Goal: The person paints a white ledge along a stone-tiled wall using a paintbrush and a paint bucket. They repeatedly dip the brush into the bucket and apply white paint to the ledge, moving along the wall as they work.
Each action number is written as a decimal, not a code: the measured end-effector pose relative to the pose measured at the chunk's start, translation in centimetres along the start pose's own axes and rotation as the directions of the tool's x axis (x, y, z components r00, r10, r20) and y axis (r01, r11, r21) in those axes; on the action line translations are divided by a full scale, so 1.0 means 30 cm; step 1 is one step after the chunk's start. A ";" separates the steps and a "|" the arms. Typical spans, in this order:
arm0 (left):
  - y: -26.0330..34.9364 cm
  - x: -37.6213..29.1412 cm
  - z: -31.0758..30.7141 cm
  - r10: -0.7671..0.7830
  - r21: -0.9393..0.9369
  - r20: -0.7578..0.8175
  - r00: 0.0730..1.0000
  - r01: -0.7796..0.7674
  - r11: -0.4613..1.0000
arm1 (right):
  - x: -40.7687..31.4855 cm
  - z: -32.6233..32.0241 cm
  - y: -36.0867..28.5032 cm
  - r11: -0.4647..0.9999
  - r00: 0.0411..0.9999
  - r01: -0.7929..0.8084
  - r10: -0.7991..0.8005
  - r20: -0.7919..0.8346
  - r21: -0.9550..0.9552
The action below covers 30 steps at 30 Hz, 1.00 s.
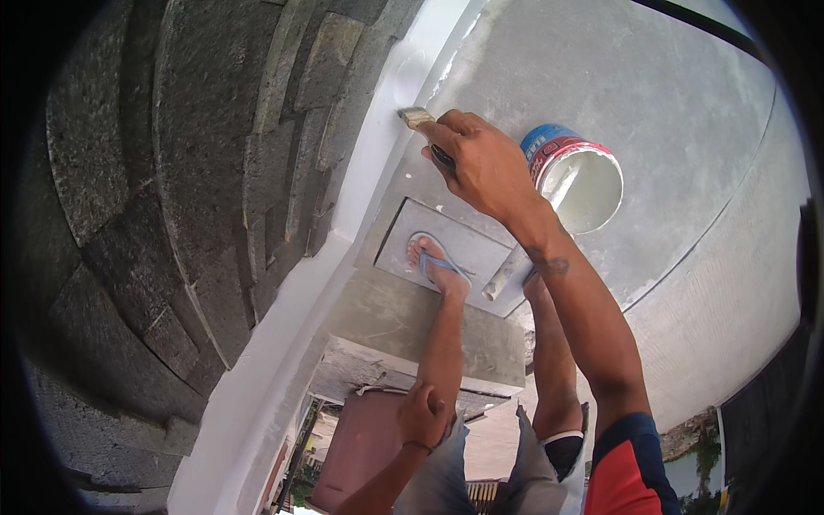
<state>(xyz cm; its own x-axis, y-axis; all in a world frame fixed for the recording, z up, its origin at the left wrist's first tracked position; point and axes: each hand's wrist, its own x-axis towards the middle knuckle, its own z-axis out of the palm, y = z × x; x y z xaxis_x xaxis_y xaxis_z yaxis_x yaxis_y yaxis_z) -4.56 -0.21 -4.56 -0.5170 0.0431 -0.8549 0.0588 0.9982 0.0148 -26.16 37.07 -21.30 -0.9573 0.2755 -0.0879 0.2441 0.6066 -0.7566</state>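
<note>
My right hand (483, 161) grips a flat paintbrush (417, 116) by its dark handle. The bristle tips touch a white-painted band (367, 161) at the foot of a stone-clad wall (212, 161). Beyond my right wrist, a paint bucket (559, 143) with a blue and red label sits on the grey concrete floor (669, 129); white paint coats its inside. A paint-smeared pipe or stick (505, 277) reaches from under my forearm down to the slab. My left hand (425, 412) rests against my left leg near the knee, its fingers curled and partly hidden.
My sandalled left foot (434, 261) stands on a rectangular slab (399, 238) set into the floor. Just behind it lies a concrete step edge (425, 322), with a drop below. A reddish-brown surface (364, 444) shows lower down. White splashes mark the floor near the band.
</note>
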 end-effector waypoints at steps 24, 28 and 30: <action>-0.063 0.038 -0.053 0.094 -0.036 -0.036 0.995 -0.096 0.995 | 0.225 -0.066 0.057 0.991 0.924 -0.082 0.035 -0.381 -0.108; -0.064 0.041 -0.060 0.092 -0.043 -0.037 0.995 -0.094 0.995 | 0.183 0.016 0.003 0.966 0.962 -0.093 0.024 -0.274 -0.241; -0.062 0.040 -0.060 0.093 -0.034 -0.039 0.995 -0.094 0.995 | 0.184 0.047 0.000 0.958 0.961 -0.106 0.030 -0.275 -0.266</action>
<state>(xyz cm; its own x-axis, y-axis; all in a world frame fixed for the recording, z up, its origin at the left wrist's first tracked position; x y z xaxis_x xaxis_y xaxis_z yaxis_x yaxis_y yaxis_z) -6.84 -1.93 -4.68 -0.5418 0.1371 -0.8292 0.0777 0.9905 0.1130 -31.66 37.54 -22.70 -0.8698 0.4884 0.0709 0.3771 0.7504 -0.5429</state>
